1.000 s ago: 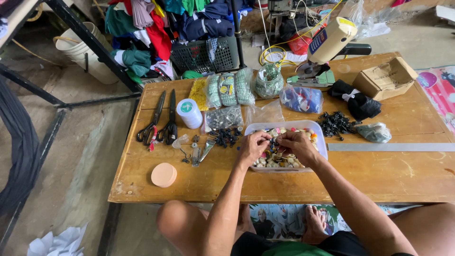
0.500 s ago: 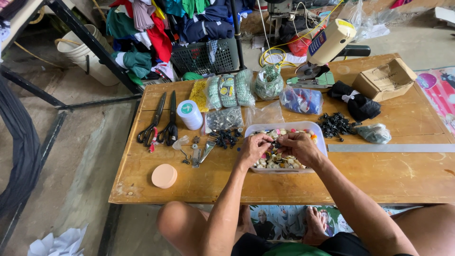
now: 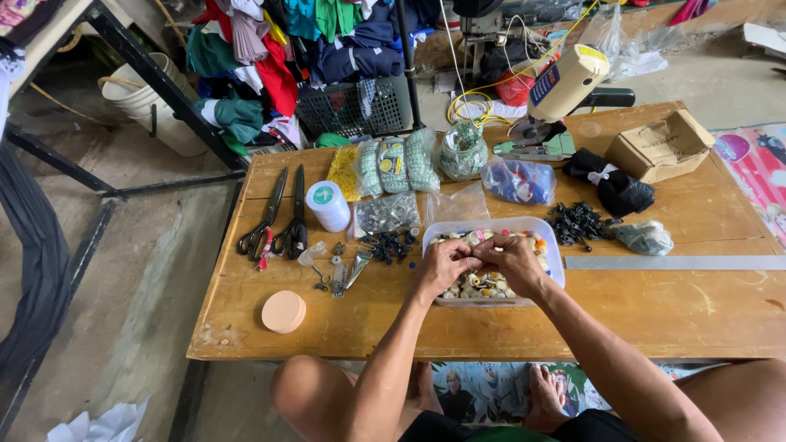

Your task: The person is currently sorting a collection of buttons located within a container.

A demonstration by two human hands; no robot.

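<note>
A clear plastic tub (image 3: 550, 242) full of small mixed-colour buttons sits on the low wooden table (image 3: 671, 311) in front of me. Both hands meet over the tub. My left hand (image 3: 442, 263) and my right hand (image 3: 512, 260) have their fingertips pinched together around a tiny piece that I cannot make out. A heap of black buttons (image 3: 578, 223) lies to the right of the tub, and a smaller black heap (image 3: 393, 244) to its left.
Two pairs of black scissors (image 3: 278, 219), a white thread spool (image 3: 327, 205), a round peach lid (image 3: 283, 311), bags of small parts (image 3: 393, 164), a cardboard box (image 3: 660, 146), a metal ruler (image 3: 671, 263) and a cutting machine (image 3: 565, 82) are on the table. Clothes hang behind.
The hands have stayed over the tub, with only small finger movements. Nothing else has moved.
</note>
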